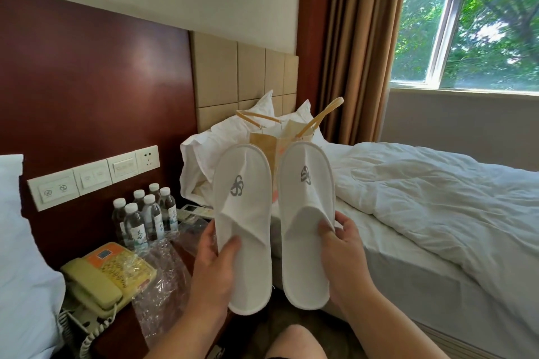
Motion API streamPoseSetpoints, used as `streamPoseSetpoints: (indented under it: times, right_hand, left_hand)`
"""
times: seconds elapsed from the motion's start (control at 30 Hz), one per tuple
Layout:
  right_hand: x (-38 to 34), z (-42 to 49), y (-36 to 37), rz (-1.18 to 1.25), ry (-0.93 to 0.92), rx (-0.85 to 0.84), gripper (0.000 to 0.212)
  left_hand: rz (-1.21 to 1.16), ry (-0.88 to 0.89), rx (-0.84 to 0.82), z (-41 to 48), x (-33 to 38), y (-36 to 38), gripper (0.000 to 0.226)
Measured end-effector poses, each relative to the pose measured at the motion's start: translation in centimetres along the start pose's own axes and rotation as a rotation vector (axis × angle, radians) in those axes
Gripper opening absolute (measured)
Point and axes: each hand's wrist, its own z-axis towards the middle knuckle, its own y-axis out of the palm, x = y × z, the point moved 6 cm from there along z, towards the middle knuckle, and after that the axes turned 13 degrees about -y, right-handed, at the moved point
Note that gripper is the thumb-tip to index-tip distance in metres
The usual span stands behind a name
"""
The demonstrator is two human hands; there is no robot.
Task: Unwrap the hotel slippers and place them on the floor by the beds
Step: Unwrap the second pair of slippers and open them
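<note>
**A:** where are the slippers rn?

**B:** both out of the wrap, held up mid-frame in front of the bed point(437, 198). The left hand point(217, 259) grips the left slipper point(245, 227), and the right hand point(344, 245) pinches the right slipper point(306, 213). The plastic wrap point(163, 277) is on the desk point(122, 329), lower left.
</note>
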Motion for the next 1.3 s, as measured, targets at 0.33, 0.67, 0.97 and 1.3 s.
streamPoseSetpoints:
  times: [0.33,0.67,0.97,1.3]
  right_hand:
    - [-0.2,-0.9,-0.2,0.03,0.006,0.0,0.023]
    - [-0.4,-1.3,-0.4,0.059,0.084,-0.011,0.013]
    - [0.4,-3.3,3.0,0.165,0.228,-0.082,0.025]
    - [-2.6,-4.0,1.9,0.18,0.045,0.128,0.024]
  left_hand:
    - [0.0,-0.003,-0.01,-1.7,0.4,1.6,0.042]
    - [0.083,-0.081,-0.071,-2.7,1.1,2.8,0.02]
    - [0.27,-0.141,-0.185,-4.2,0.6,7.3,0.031]
    - [0.12,-0.016,0.025,-6.1,3.3,8.2,0.018]
